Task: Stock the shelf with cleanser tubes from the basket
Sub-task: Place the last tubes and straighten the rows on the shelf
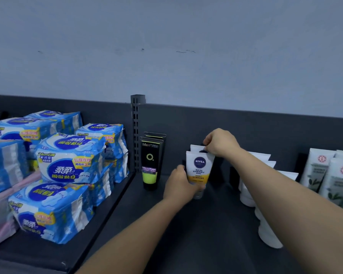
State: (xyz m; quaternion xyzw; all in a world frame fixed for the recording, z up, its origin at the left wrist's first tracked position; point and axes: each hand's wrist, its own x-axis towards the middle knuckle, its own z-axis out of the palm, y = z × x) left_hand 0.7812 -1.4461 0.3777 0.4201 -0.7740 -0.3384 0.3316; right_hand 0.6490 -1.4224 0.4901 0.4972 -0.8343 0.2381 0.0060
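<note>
Forearms reach in from 6 o'clock: left hand [179, 181] clamps front Nivea tube [200, 171] near cap, right hand [220, 143] pinches crimp of tube behind at 12, both upright mid-shelf [196, 234]; prob light, squashy, slick, so grip low by cap.

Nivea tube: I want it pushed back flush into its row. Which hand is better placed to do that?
Probably the left hand: it grips the front Nivea tube near its cap. The right hand only pinches the top edge of the tubes behind it.
</note>
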